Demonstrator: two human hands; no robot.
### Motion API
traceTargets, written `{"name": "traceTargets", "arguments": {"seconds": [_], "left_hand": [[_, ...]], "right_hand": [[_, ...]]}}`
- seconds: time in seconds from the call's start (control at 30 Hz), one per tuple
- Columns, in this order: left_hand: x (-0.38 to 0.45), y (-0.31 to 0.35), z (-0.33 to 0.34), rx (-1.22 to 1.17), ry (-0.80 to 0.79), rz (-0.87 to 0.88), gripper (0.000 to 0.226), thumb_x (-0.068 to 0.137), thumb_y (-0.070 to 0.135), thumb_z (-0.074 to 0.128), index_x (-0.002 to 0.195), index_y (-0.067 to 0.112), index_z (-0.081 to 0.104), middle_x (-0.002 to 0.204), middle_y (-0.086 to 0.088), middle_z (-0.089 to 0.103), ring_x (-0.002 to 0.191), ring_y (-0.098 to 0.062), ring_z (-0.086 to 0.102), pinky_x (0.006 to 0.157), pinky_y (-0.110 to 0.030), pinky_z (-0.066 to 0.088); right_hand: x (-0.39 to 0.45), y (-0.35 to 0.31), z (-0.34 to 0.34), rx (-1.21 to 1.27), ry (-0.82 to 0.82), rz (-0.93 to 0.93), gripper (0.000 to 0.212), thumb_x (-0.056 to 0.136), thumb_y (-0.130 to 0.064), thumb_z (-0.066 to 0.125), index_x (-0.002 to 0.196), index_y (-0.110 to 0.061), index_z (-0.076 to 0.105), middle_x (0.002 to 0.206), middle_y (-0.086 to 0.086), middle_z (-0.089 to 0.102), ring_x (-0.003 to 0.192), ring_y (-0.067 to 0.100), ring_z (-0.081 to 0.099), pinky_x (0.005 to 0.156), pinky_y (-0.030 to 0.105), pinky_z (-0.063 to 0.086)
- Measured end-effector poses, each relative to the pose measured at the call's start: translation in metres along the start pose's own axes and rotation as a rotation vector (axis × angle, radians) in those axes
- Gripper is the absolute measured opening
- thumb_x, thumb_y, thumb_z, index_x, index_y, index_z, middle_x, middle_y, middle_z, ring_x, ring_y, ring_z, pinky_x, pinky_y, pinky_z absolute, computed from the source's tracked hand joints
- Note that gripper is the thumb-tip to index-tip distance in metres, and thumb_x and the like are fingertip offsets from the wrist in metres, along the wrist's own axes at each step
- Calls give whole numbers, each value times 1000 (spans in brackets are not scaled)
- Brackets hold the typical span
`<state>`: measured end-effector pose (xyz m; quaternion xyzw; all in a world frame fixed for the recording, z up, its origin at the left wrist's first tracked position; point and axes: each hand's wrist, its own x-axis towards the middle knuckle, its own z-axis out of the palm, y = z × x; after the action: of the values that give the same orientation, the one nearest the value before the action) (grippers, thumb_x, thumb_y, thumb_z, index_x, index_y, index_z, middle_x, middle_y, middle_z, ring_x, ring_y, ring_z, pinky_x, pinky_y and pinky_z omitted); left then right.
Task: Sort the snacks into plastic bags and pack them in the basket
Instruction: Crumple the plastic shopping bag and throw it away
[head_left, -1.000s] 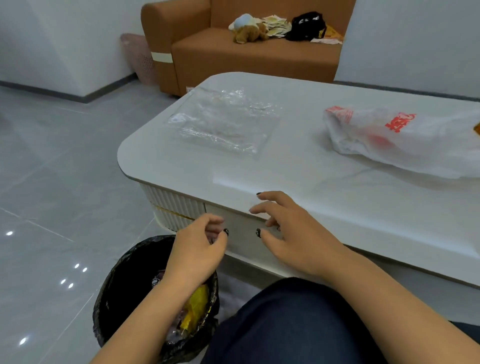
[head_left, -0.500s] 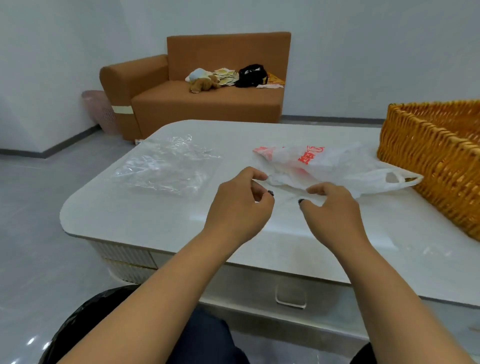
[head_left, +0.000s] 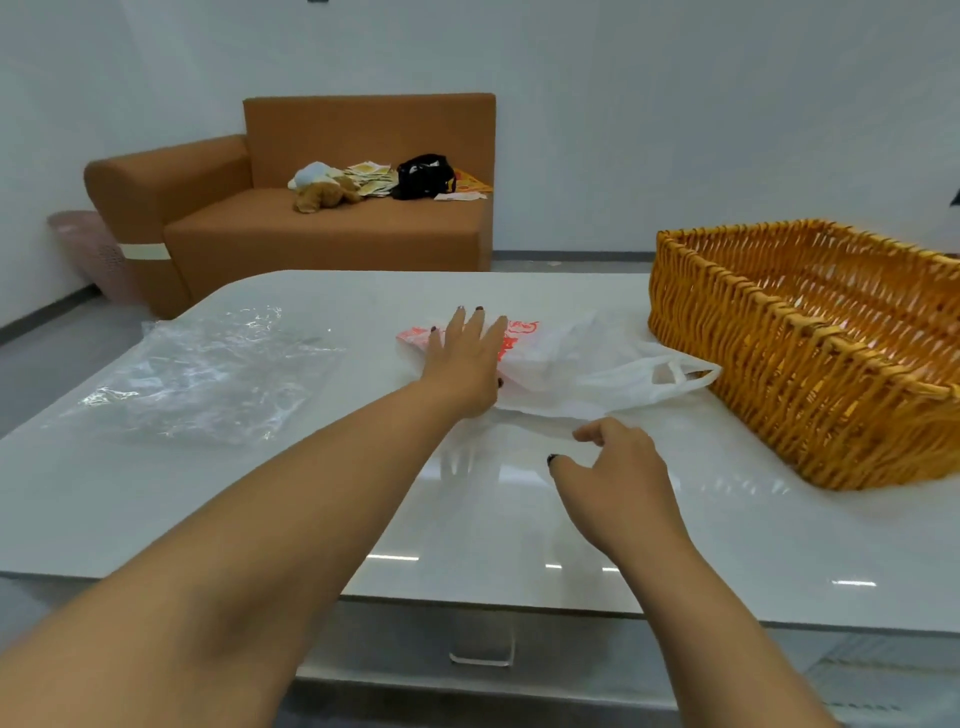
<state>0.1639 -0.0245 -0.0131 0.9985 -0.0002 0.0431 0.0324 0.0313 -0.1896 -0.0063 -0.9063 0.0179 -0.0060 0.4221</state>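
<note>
- The room had pale walls and a grey floor, and a glossy white worktop (head_left: 260, 509) with rounded corners filled the near half of the head view.
- A white plastic bag (head_left: 576, 369) with red print lay flat near the middle of the worktop, its handle loops stretched to the right, toward the basket.
- The left hand (head_left: 465, 358) lay flat on the bag's printed left end, fingers straight and slightly spread, palm down.
- The right hand (head_left: 615, 480) was just in front of the bag's near edge, fingers loosely curled and holding nothing; whether the fingertips touched the plastic could not be told.
- A woven wicker basket (head_left: 779, 374), orange-yellow, stood on the right of the worktop, just beside the bag's handles; the part of its inside that showed held nothing.
- A clear plastic bag (head_left: 208, 379), crinkled and flat, lay on the left of the worktop, well apart from the white one.
- Beyond the worktop an orange-brown sofa (head_left: 322, 234) stood against the far wall.
- On its seat were a brown plush toy (head_left: 322, 195), a scatter of papers or packets (head_left: 371, 179) and a black bag (head_left: 423, 176).
- A pinkish bin (head_left: 88, 249) stood on the floor beside the sofa's arm.
</note>
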Motion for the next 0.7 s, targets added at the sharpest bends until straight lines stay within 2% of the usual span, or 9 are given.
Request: {"name": "traceTargets", "arguments": {"seconds": [0.1,0.17,0.23,0.27,0.33,0.43,0.57,0.63,0.7], "left_hand": [[11,1,5,203,-39,17,54,99,33,52,149,32,31,163,-10,7,149,-34,-10,113,-62,-9],[10,3,1,255,28,57,43,98,27,53,141,30,45,160,-10,20,150,-32,-2,114,-61,-7],[5,4,-6,185,126,64,35,98,22,53,133,26,54,155,-8,33,149,-28,12,116,-58,-1],[2,4,-10,98,185,51,29,99,22,52,127,25,59,148,-6,42,145,-27,23,117,-57,4],[-11,2,-19,-137,314,12,18,100,26,50,111,22,64,126,-2,59,124,-25,47,114,-52,21],[-46,-6,-37,-449,472,-17,17,99,30,53,99,17,63,103,0,64,96,-23,56,91,-40,44],[-113,-23,-56,-794,532,-141,17,98,40,51,92,25,59,86,13,60,80,-8,55,66,-16,41],[-142,-31,-57,-980,566,-237,24,96,46,51,85,26,59,80,7,63,74,-8,58,63,-17,45],[-158,-39,-53,-1233,531,-338,28,94,49,52,90,24,64,85,0,69,79,-16,66,71,-28,55]], "right_hand": [[0,7,-6,-4,-18,12,42,92,-28,57,132,-20,48,138,0,40,70,4,41,71,20,33],[0,11,-8,-2,-32,11,40,92,-28,57,131,-20,48,136,-1,41,68,-4,38,62,17,32],[0,14,-10,0,-43,12,40,93,-29,58,131,-20,49,136,-1,40,68,-5,37,57,9,28],[1,14,-10,0,-45,12,40,93,-29,58,131,-20,48,137,-1,40,69,-5,38,56,7,26],[2,13,-11,16,-50,16,42,93,-30,58,132,-20,47,137,0,40,71,-2,41,57,10,29],[2,7,-8,66,-74,31,52,92,-37,59,138,-19,40,142,2,38,92,7,44,75,20,34],[0,0,3,163,-115,15,78,85,-52,63,146,-25,25,151,0,27,124,19,45,86,26,36],[-1,-2,12,187,-121,-8,88,79,-59,64,149,-28,20,153,-2,24,127,20,46,93,30,40],[-3,-5,20,221,-128,-18,99,71,-67,66,149,-29,18,153,-4,26,129,20,46,102,36,42]]}}
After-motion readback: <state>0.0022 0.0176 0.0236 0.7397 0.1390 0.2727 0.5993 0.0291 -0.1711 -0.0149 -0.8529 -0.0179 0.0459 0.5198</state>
